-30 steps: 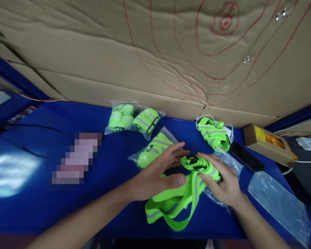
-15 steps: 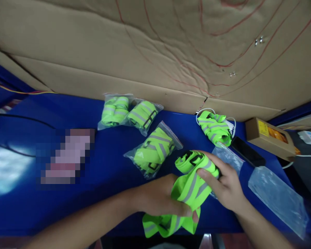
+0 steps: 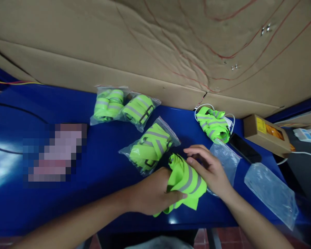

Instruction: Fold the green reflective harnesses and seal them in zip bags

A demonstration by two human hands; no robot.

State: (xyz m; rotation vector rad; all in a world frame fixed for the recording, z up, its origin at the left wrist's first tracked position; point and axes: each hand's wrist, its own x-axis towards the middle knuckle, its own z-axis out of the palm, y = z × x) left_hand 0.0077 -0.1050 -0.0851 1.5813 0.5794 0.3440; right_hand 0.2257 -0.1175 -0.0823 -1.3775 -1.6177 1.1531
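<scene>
A fluorescent yellow-green reflective strap [image 3: 189, 180] with grey stripes is partly rolled up low over the table. My left hand [image 3: 152, 192] is closed around it, thumb across the front and the other fingers hidden behind. My right hand [image 3: 209, 169] is at the roll's right side, fingers curved and apart, with the thumb close to the fabric; whether it touches cannot be made out. Just behind lies a bagged strap roll [image 3: 151, 148] in clear zip plastic. Partly behind my right hand is a clear plastic bag [image 3: 225, 160].
Two more bagged strap rolls, one left [image 3: 109, 105] and one right [image 3: 138, 110], lie against the cardboard wall [image 3: 155, 52]. A loose strap bundle [image 3: 214, 124], a black phone [image 3: 245, 148], a cardboard box [image 3: 266, 136] and another clear bag [image 3: 272, 193] are rightward. A blurred-out object [image 3: 59, 152] lies left.
My right hand has let go of the roll and its fingers have spread. The strap has turned in my left hand, and its hanging tail is gathered closer to the roll.
</scene>
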